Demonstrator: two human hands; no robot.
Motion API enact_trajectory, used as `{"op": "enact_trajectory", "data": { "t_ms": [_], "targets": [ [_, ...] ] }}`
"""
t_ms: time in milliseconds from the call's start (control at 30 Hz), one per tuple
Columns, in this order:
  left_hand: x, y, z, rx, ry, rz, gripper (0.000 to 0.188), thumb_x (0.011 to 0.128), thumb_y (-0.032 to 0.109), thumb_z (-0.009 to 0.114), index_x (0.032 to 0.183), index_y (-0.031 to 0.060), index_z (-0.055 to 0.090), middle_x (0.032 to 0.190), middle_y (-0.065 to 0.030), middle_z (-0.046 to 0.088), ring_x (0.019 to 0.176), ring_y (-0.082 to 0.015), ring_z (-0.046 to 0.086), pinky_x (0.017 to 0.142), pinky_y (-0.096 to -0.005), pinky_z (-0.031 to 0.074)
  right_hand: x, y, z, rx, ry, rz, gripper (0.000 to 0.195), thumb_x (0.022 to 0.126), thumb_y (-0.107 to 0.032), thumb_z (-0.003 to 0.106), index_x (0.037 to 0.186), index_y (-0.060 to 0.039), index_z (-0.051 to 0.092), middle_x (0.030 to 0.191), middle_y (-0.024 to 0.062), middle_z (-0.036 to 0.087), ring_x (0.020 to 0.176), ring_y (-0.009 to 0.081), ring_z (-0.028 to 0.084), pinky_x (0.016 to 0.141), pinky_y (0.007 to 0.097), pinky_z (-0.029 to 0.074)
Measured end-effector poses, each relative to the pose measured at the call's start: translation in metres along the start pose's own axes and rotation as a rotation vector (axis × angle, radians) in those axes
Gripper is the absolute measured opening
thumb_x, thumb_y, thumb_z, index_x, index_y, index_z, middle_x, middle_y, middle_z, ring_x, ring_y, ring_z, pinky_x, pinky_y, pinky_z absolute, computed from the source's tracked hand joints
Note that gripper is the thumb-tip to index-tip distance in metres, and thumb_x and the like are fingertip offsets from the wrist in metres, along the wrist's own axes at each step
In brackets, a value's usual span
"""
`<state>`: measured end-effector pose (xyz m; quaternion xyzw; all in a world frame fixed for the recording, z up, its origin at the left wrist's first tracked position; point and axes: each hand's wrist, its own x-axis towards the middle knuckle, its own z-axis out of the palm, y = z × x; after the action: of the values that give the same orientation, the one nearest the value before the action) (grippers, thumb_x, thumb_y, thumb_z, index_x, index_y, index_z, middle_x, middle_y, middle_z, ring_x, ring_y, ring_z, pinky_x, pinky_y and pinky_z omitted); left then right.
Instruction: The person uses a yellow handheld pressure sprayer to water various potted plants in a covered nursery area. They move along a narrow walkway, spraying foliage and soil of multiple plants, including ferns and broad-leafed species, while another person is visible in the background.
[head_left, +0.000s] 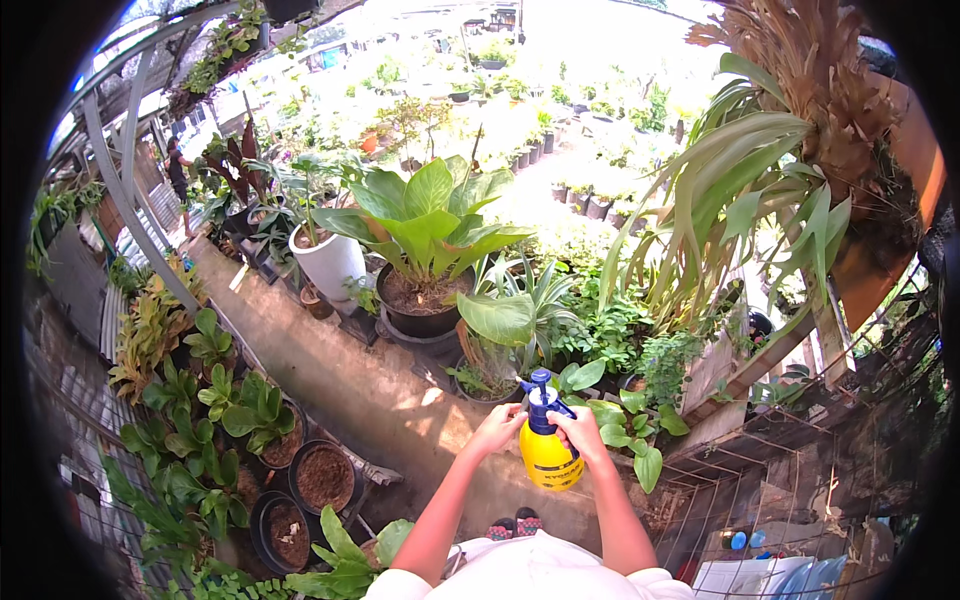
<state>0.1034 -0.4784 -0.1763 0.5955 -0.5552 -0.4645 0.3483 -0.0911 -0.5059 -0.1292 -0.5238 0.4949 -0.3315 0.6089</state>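
A yellow pump sprayer with a dark blue pump top and nozzle is held upright in front of my body. My right hand is wrapped around its blue handle. At the sprayer's left side, my left hand has its fingertips close to the collar; whether they touch it is hard to tell. The nozzle points away from me, towards a potted plant by the path. Fine mist seems to hang over that pot. Just beyond stands a large broad-leaved plant in a black pot.
A concrete path runs from my feet to the far left, where a person stands. Potted leafy plants and soil-filled black pots line its left side. A staghorn fern hangs at upper right. Wire mesh lies right.
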Motion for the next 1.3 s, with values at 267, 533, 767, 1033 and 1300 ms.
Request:
{"op": "enact_trajectory", "data": {
  "t_ms": [267,533,767,1033,1300],
  "targets": [
    [0.023,0.011,0.005,-0.322,-0.104,-0.039,0.073,0.080,0.031,0.071,0.134,-0.0051,0.037,0.132,-0.0178,0.048,0.120,-0.0247,0.048,0.100,-0.0355,0.040,-0.003,-0.022,0.002,0.018,0.060,-0.021,0.028,0.081,-0.023,0.068,0.064,-0.0044,0.056,0.051,-0.0002,0.052,0.038,0.0062,0.045,0.035,0.0219,0.034],
    [0.033,-0.009,0.036,-0.241,-0.104,0.204,0.074,0.070,0.030,0.081,0.127,0.0007,0.044,0.120,-0.0117,0.056,0.112,-0.0189,0.052,0.096,-0.0347,0.042,-0.003,-0.026,0.007,-0.058,0.033,-0.060,0.025,0.082,-0.021,0.066,0.068,-0.0024,0.059,0.050,0.0001,0.052,0.037,0.0070,0.045,0.036,0.0218,0.035],
    [0.026,-0.012,0.044,-0.157,-0.020,0.190,0.070,0.062,0.038,0.083,0.113,-0.0002,0.055,0.109,-0.0142,0.060,0.100,-0.0219,0.060,0.088,-0.0347,0.047,-0.009,-0.023,0.011,-0.173,0.112,-0.034,0.028,0.082,-0.022,0.066,0.064,-0.0048,0.054,0.050,0.0004,0.052,0.038,0.0074,0.046,0.036,0.0231,0.035],
    [0.009,0.000,0.038,-0.137,-0.027,0.143,0.078,0.061,0.039,0.084,0.118,-0.0023,0.050,0.114,-0.0157,0.059,0.104,-0.0221,0.059,0.089,-0.0351,0.047,-0.014,-0.018,0.011,-0.170,0.089,0.016,0.030,0.083,-0.025,0.066,0.064,-0.0051,0.053,0.051,0.0004,0.051,0.038,0.0072,0.046,0.036,0.0230,0.035],
    [0.000,-0.002,0.041,-0.110,0.063,0.210,0.077,0.066,0.036,0.082,0.125,0.0005,0.046,0.117,-0.0154,0.057,0.109,-0.0243,0.056,0.093,-0.0358,0.044,-0.020,-0.003,0.016,-0.011,0.102,-0.043,0.029,0.085,-0.022,0.064,0.064,-0.0049,0.054,0.050,0.0005,0.051,0.037,0.0072,0.044,0.035,0.0238,0.034]
  ]
}}
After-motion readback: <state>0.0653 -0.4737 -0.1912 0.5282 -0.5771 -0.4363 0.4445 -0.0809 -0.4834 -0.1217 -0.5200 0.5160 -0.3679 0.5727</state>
